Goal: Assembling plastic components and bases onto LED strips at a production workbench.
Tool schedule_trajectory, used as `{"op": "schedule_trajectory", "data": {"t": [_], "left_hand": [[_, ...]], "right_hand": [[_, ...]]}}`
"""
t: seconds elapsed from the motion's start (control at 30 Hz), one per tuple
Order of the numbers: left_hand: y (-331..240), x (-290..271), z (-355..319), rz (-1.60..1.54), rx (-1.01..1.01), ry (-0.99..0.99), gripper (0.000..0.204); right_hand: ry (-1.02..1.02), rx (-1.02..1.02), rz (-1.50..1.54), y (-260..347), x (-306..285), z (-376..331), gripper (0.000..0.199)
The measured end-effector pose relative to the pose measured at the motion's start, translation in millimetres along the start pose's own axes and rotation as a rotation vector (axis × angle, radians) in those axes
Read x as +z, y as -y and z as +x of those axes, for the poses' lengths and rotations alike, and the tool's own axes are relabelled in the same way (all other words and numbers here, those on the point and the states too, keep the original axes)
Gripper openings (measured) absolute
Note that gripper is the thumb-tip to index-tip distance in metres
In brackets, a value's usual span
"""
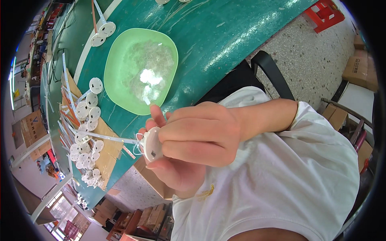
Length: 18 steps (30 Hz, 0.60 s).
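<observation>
Bare green tabletop lies open right of the green bowl; white discs crowd its left.

Showing as smooth white plastic, faintly glossy: small disc pinched between both hands. Looking glossy and translucent: green plastic bowl, far left. Gleaming as worn, scuffed green paint: table. Lying matt: brown cardboard, left. Appearing soft, matt cloth: white shirt.

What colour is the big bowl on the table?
The bowl is light green, with a heap of small clear pieces inside; the head view shows it.
</observation>
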State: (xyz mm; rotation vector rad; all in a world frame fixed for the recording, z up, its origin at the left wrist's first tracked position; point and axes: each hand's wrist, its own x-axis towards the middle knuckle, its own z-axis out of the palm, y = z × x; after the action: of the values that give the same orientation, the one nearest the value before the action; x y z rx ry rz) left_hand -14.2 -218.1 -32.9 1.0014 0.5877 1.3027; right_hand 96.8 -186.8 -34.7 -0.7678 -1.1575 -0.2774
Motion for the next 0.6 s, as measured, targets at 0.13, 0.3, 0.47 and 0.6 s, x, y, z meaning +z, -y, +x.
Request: {"op": "schedule_trajectory", "data": {"t": [0.13, 0.3, 0.47, 0.6], "left_hand": [[-3.6, -0.3, -6.7, -0.07, -0.11, -0.106, 0.052], [-1.2, -1.0, 5.2, -0.055, -0.029, 0.046, 0.048], [-10.5, 1.7, 13.4, -0.092, -0.106, -0.057, 0.043], [-11.1, 3.2, 20.0, -0.022, -0.038, -0.007, 0.043]], "right_hand": [[0.1, -0.043, 0.03, -6.4, -10.8, -0.8, 0.013], [0.122, -0.092, 0.125, -7.0, -18.4, 1.2, 0.01], [0.353, 0.239, 0.214, 0.5, -32.7, 18.3, 0.01], [0.481, 0.145, 0.146, -4.4, -40.2, 31.3, 0.008]]}}
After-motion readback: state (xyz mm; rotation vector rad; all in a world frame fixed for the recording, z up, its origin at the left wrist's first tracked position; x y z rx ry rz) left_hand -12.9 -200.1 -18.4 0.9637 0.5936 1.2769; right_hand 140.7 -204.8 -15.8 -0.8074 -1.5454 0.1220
